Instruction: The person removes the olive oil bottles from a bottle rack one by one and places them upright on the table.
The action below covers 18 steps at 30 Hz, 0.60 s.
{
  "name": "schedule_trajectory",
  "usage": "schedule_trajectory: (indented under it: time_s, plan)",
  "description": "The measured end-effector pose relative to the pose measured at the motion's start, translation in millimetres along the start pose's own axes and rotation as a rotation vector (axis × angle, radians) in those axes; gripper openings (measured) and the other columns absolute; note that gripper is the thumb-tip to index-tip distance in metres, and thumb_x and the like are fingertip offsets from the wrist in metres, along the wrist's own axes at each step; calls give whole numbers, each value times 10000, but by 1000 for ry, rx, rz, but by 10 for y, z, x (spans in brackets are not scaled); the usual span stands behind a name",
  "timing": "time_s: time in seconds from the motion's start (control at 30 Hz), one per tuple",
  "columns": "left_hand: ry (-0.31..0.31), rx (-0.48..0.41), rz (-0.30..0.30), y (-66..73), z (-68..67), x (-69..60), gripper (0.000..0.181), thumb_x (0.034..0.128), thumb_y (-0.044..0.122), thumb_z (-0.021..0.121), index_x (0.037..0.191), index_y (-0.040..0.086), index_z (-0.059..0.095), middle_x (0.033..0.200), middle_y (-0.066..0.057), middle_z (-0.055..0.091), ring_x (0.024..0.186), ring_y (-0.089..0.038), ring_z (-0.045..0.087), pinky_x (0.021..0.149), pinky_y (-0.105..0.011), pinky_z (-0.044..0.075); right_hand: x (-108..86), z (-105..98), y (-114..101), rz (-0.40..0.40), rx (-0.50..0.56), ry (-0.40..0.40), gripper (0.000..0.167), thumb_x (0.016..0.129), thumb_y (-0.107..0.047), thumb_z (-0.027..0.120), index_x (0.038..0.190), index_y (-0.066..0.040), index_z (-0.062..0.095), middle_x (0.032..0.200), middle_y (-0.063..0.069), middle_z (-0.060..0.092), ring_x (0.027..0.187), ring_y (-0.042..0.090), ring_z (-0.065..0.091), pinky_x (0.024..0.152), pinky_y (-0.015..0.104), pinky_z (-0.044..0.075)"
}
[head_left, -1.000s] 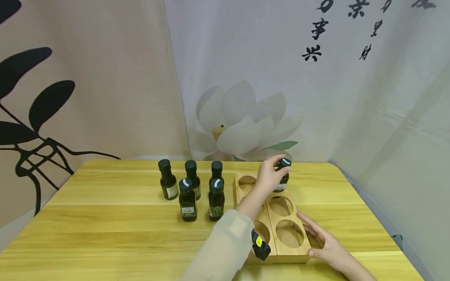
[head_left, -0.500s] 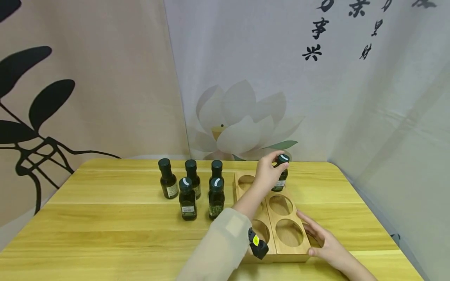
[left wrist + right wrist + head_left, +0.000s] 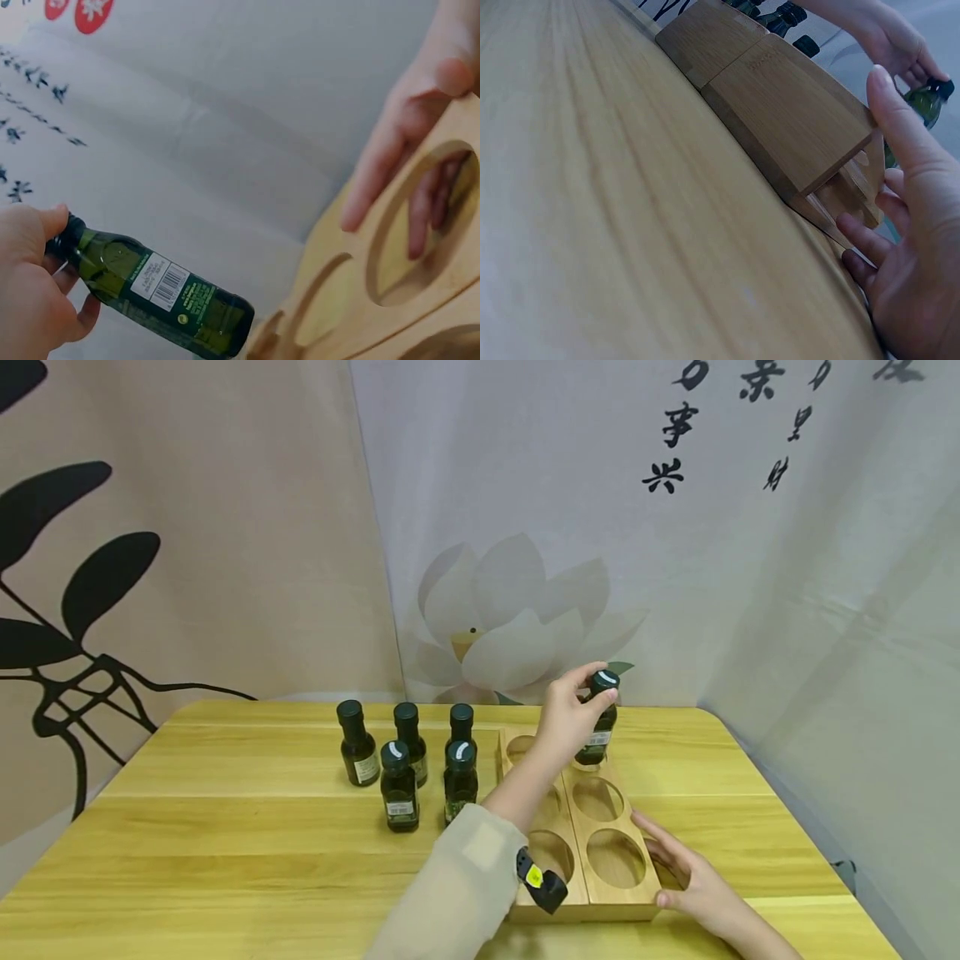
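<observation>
My left hand (image 3: pixel 567 717) pinches a small dark green glass bottle (image 3: pixel 597 742) by its black cap and neck. The bottle hangs nearly upright, just over the far right hole of a wooden bottle rack (image 3: pixel 592 913) with several round holes. In the left wrist view, a white barcode label (image 3: pixel 160 283) shows on the bottle's side. Against the rack's right side lies my right hand (image 3: pixel 697 885), its thumb at the near corner. Its fingers (image 3: pixel 373 180) extend along the side, and some show through a hole in the left wrist view.
Left of the rack several similar bottles stand upright on the wooden table (image 3: pixel 225 860), among them a front-left bottle (image 3: pixel 401 793) and a far-left bottle (image 3: pixel 358 752). My left forearm (image 3: pixel 457 885) crosses over the rack. A printed curtain (image 3: pixel 300 568) hangs behind the table.
My left hand has raised the bottle upward, from lower down at the far right hole to above it. The right hand and the rack have stayed in place.
</observation>
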<state>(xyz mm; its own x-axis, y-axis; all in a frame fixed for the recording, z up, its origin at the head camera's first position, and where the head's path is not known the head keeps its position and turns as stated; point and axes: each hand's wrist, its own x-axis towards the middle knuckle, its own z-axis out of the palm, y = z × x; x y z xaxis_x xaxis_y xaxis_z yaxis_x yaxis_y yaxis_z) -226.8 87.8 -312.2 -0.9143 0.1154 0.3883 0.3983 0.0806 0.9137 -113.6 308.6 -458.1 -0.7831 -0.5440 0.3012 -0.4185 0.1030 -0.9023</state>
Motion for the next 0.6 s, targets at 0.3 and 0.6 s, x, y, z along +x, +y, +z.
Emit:
schedule_trajectory:
  time_s: [0.3, 0.6]
  plan:
    - [-58, -84, 81, 239, -159, -44, 374, 902, 106, 676, 1271, 129, 625, 1108, -58, 615, 865, -157, 610, 671, -230, 539, -6, -10, 42, -23, 3, -9, 798, 941, -352, 621, 1519, -15, 186, 1556, 58, 251, 1287, 176, 429, 1024, 190, 301]
    - [-85, -78, 145, 495, -413, -88, 370, 902, 93, 671, 1269, 106, 625, 1089, -53, 616, 847, -159, 629, 643, -236, 517, -4, -14, 48, -9, 7, -9, 807, 937, -360, 621, 1521, -18, 182, 1555, 40, 256, 1285, 176, 433, 1017, 192, 323]
